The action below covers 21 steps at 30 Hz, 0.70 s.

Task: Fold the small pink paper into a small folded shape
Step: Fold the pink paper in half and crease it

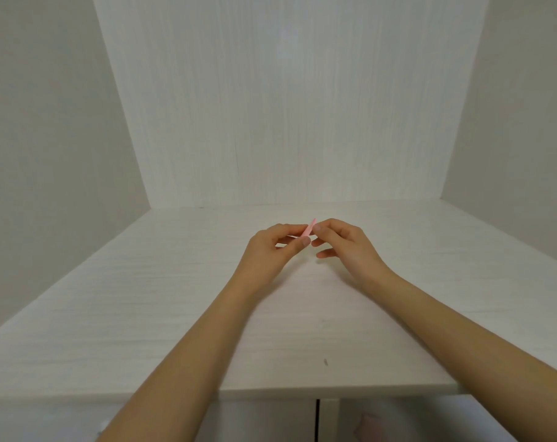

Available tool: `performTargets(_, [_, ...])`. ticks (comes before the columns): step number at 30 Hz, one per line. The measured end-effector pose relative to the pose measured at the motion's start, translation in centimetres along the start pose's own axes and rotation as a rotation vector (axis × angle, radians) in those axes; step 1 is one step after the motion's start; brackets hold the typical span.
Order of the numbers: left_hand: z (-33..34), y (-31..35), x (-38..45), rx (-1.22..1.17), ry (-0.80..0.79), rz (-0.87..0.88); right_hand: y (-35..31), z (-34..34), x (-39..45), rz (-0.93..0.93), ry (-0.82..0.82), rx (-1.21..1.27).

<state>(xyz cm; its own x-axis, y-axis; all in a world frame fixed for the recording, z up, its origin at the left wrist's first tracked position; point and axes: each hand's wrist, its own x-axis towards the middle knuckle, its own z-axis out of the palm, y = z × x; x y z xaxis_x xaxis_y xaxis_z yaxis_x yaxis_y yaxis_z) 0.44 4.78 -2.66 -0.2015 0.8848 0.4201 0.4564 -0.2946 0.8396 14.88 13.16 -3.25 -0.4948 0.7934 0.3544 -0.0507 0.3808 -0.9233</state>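
Nearest, bare forearms over white table (143, 314). Beyond, narrow pink paper (309, 230), held edge-on above tabletop, pinched at lower end by left hand (271, 250), at upper end by right hand (344, 242); remaining right fingers loosely spread.

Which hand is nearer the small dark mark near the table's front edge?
Right. The right hand is beyond the dark mark, almost straight behind it; the left hand is further off to the left. Both pinch the pink paper.
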Motion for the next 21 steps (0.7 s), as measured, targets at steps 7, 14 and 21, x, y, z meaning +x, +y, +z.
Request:
performTargets(7, [0.06,-0.39,-0.04,0.018,-0.029,-0.042,-0.03,-0.09,0.00,0.025,0.014,0.013])
performTargets(14, [0.23,-0.65,0.06,0.048,0.050,-0.079,0.01,0.01,-0.19,0.029,-0.032,-0.035])
performTargets(21, [-0.23,-0.69,0.65,-0.019,0.162,-0.096,-0.35,0.03,-0.12,0.067,0.026,-0.047])
